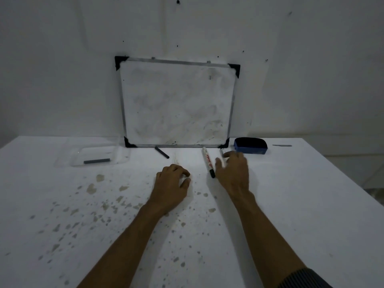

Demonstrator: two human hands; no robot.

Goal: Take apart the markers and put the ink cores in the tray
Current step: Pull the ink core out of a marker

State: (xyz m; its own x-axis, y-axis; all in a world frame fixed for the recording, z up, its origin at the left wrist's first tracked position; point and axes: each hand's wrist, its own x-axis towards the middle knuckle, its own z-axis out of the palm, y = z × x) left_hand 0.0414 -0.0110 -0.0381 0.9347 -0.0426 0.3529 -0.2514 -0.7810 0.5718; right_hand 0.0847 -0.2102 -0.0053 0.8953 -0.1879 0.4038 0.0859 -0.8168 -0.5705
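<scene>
Markers are light, stiff, slick: right hand [233, 173], grip wide and empty, reaches the white marker [207, 162] at its ten o'clock; pinch mid-barrel. Left hand [172, 183] rests curled, empty.

The white table [291, 204] was stained with brownish spots on its near left. On it, far left, sat a clear tray [122, 159]; along the far edge stood a whiteboard [176, 104], with a dark stick [161, 152], a marker [208, 162], a blue eraser [250, 146] and a thin grey object [282, 145]. Both hands rested mid-table.

Right hand [233, 173] hides most of 2nd marker [222, 151]; its grip unclear.
</scene>
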